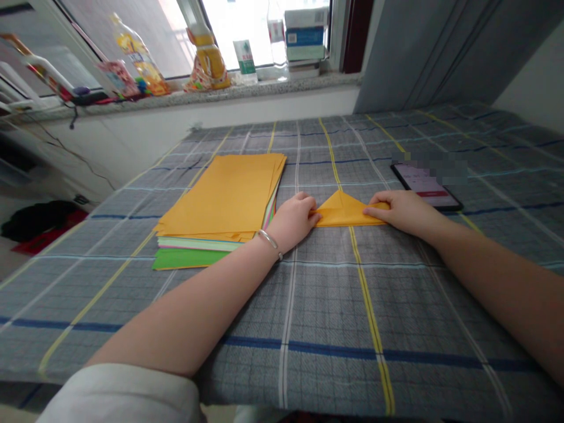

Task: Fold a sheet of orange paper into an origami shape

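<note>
The left forearm [189, 320] reaches up and rightward from the lower left, a bracelet [268, 239] at its wrist; the left hand [294, 220], fingers curled, pinches the left end of the folded yellow paper [340, 212]; the right forearm [493, 276] slants in from the right edge, and the right hand [403, 210] grips the other end between thumb and fingers; the paper lies on the checked cloth [326, 305], its peak pointing away from the person, between the paper stack [224, 194] and the phone [425, 185].

A grey curtain [414, 53] hangs beside the bright window [244, 20].
</note>
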Demonstrator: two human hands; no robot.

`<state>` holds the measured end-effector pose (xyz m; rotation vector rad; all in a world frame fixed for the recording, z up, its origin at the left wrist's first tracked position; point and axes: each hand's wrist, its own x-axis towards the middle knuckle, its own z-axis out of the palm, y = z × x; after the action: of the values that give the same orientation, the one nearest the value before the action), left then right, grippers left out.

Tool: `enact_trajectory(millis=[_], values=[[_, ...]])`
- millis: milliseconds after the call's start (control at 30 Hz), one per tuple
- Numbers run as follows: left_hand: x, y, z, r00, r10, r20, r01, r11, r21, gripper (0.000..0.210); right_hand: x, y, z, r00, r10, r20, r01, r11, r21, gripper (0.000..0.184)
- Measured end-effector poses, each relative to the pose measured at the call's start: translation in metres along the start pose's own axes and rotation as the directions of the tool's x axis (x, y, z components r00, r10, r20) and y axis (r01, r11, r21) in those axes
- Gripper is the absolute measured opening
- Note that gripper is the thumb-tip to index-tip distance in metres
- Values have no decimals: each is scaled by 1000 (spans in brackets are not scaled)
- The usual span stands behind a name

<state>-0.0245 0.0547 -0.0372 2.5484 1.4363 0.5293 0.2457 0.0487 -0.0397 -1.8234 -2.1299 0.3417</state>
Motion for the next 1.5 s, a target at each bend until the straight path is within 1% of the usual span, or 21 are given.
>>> enact_trajectory(millis=[100, 133, 200, 267, 333, 433, 600, 700, 967, 1133, 1300, 1433, 1500], values=[[1, -1, 3, 1000, 6, -3, -6, 999, 35, 6, 1, 1, 1, 1000, 3, 1, -3, 1000, 0, 26], [1, -2, 4, 1000, 27, -12, -27, 999, 39, 7, 1, 1, 2, 1000, -1, 1, 1, 1000, 2, 26], [1, -3, 7, 992, 121, -37, -118, 991, 56, 23, 1, 2, 3, 1000, -7, 0, 7, 1000, 7, 26], [1, -5, 9, 968, 248, -44, -243, 965, 101, 32, 1, 3, 4, 1000, -6, -2, 6, 1000, 9, 25], [0, -5, 11, 940, 342, -3, -338, 930, 143, 35, 0, 2, 4, 1000, 4, -2, -4, 1000, 3, 24], [-2, -2, 11, 912, 397, 100, -409, 901, 146, 38, 0, 1, 4, 1000, 7, -1, -7, 1000, -10, 25], [-6, 3, 9, 867, 427, 258, -465, 879, 104, 58, 0, -1, 3, 1000, -7, 11, 8, 999, -31, 23], [-6, 2, 8, 841, 437, 318, -488, 868, 98, 64, 1, -1, 3, 1000, -17, 12, 17, 999, -37, 22], [-7, 8, 6, 824, 447, 348, -520, 841, 152, 62, 1, -2, 3, 999, -36, 7, 37, 997, -67, 21], [-7, 8, 7, 816, 437, 378, -512, 850, 122, 64, 2, 7, -4, 1000, 26, 7, -26, 999, -23, 21], [-6, 7, 6, 809, 460, 366, -526, 844, 102, 61, 5, 21, -17, 982, 116, 146, -122, 992, 26, 28], [-4, 7, 6, 809, 446, 383, -511, 856, 82, 61, 6, 25, -22, 966, 145, 214, -148, 989, -5, 29], [-3, 7, 6, 810, 434, 394, -495, 866, 65, 61, 6, 29, -22, 956, 148, 255, -156, 988, 11, 31]])
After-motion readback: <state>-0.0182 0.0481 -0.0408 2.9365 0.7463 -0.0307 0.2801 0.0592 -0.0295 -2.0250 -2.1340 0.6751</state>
